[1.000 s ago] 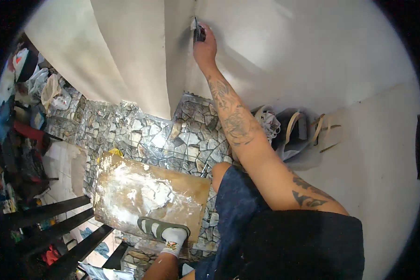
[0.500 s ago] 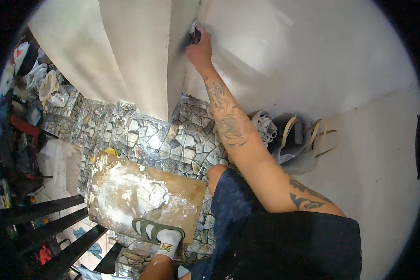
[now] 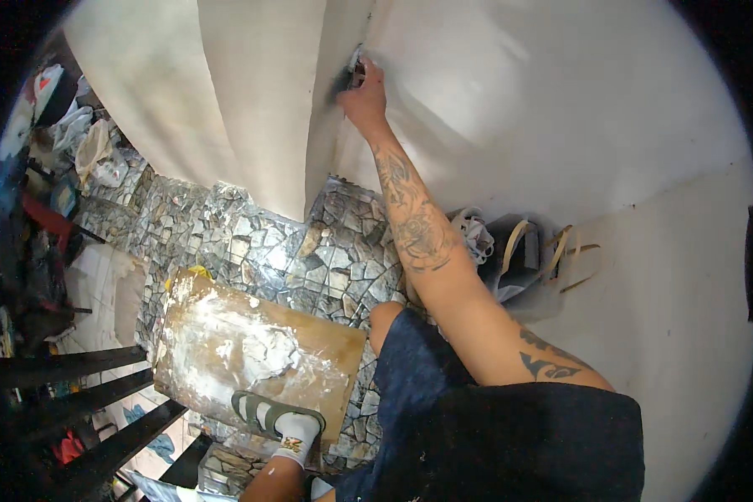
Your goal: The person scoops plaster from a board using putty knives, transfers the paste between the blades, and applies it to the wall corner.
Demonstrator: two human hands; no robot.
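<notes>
High in the view, my right hand [image 3: 365, 94] is closed around a small dark putty knife [image 3: 357, 77], pressed to the inside corner where two white walls meet. White paste shows at the tool's tip, and its grip is partly hidden by my fingers. My tattooed right arm stretches up from the lower right. Down on the floor lies a brown board [image 3: 333, 336] smeared with white paste, with a thick heap of paste [image 3: 268, 353] in its middle. My left hand is out of view.
My foot in a green sandal [image 3: 255, 413] rests on the board. Bags with tan handles [image 3: 514, 247] stand against the right wall [image 3: 669, 284]. Dark bars [image 3: 84, 366] jut in at lower left. Plastic bags [image 3: 96, 155] lie at far left on the stone-patterned floor [image 3: 251, 226].
The view has shifted slightly. My right hand stays at the wall corner with the putty knife, sitting slightly lower and further right in the picture.
</notes>
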